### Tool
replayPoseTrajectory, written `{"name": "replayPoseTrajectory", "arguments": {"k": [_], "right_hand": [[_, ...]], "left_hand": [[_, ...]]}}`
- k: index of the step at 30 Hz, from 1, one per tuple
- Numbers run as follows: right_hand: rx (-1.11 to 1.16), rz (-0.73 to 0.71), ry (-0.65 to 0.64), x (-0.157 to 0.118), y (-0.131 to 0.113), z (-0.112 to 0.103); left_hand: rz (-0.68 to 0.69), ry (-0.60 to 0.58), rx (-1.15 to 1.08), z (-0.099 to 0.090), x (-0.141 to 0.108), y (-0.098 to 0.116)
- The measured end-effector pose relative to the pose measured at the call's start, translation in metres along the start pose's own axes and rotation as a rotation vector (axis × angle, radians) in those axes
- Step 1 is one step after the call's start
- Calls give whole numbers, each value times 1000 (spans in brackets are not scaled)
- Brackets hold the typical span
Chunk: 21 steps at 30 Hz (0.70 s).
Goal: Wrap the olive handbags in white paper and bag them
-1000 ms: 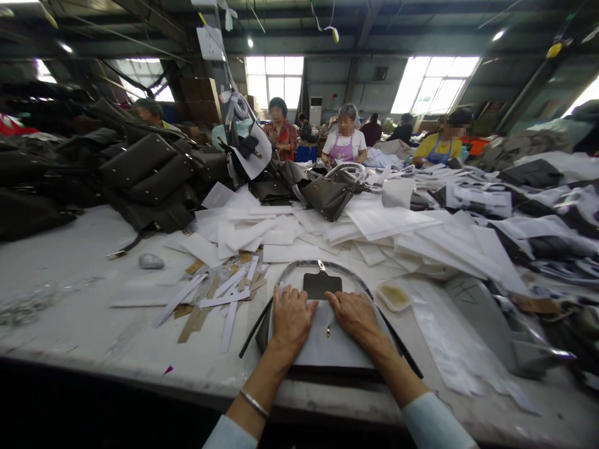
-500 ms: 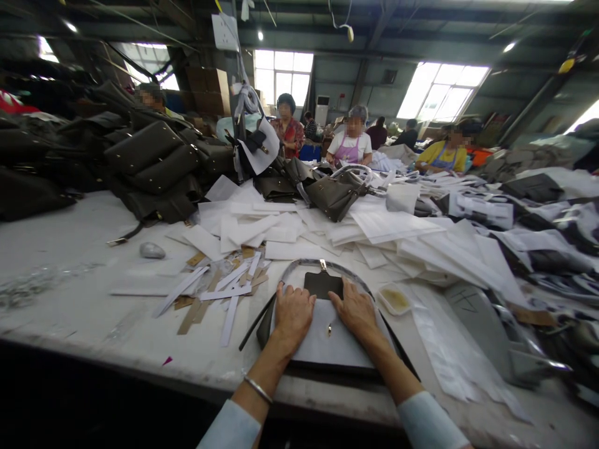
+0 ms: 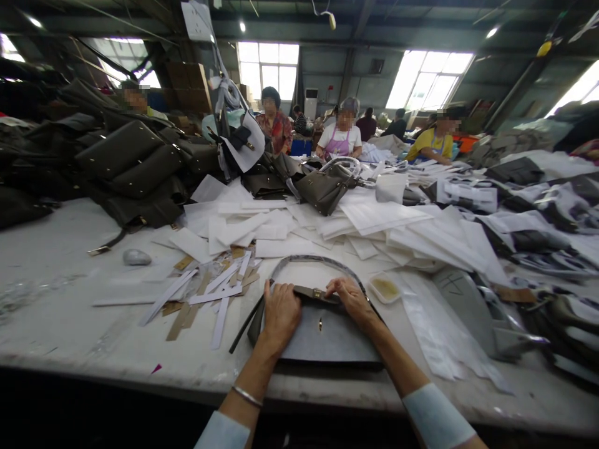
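Note:
A dark handbag (image 3: 262,324) lies on the table in front of me, a pale protective sheet (image 3: 332,340) over its front. Its wrapped handle (image 3: 304,257) arches away behind my hands. My left hand (image 3: 282,312) grips the bag's upper left edge, its fingers curled over the top. With bent fingers my right hand (image 3: 353,300) pinches the short dark closing flap (image 3: 304,292) beside its metal clasp plate (image 3: 317,293). The flap stands partly folded over, seen nearly edge-on. Below it, a small gold turn lock (image 3: 321,323) pokes through the sheet.
Paper and card strips (image 3: 219,293) lie left of the bag. A shallow dish of yellowish stuff (image 3: 384,289) stands close on the right. White foam sheets (image 3: 281,227) and piled dark bags (image 3: 126,156) fill the back. Several co-workers (image 3: 341,134) sit beyond.
The flap, earlier lying back with its clasp pointing away, is now tilted up towards me. My right hand has shifted onto its edge beside the clasp; my left stays on the bag.

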State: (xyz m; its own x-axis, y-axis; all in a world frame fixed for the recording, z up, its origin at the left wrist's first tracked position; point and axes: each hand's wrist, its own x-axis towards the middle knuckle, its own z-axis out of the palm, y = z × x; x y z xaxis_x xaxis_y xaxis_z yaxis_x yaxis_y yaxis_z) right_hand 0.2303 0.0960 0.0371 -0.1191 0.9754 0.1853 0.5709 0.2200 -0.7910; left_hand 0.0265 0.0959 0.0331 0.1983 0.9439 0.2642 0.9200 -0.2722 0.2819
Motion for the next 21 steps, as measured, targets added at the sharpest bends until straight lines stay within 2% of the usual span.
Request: {"name": "replayPoseTrajectory", "arguments": {"k": [3, 5, 6, 8, 10, 12, 15, 21], "right_hand": [[-133, -6, -16, -3, -4, 7], [-229, -29, 0, -5, -7, 12], [-269, -43, 10, -6, -8, 14], [-338, -66, 21, -7, -9, 16], [-386, -78, 22, -7, -8, 18], [-410, -80, 16, -7, -7, 18], [-421, -86, 7, -8, -7, 17], [-447, -75, 6, -8, -8, 17]], "left_hand": [[-38, 76, -81, 1, -1, -4], [-19, 169, -171, 2, -3, -7], [31, 216, -224, 2, -5, -8], [240, 252, -346, 0, -8, -9], [507, 199, -473, -3, -12, -7], [653, 145, -585, -6, -15, -4], [655, 145, -665, -9, -18, 0], [719, 98, -628, -10, -19, 3]]}}
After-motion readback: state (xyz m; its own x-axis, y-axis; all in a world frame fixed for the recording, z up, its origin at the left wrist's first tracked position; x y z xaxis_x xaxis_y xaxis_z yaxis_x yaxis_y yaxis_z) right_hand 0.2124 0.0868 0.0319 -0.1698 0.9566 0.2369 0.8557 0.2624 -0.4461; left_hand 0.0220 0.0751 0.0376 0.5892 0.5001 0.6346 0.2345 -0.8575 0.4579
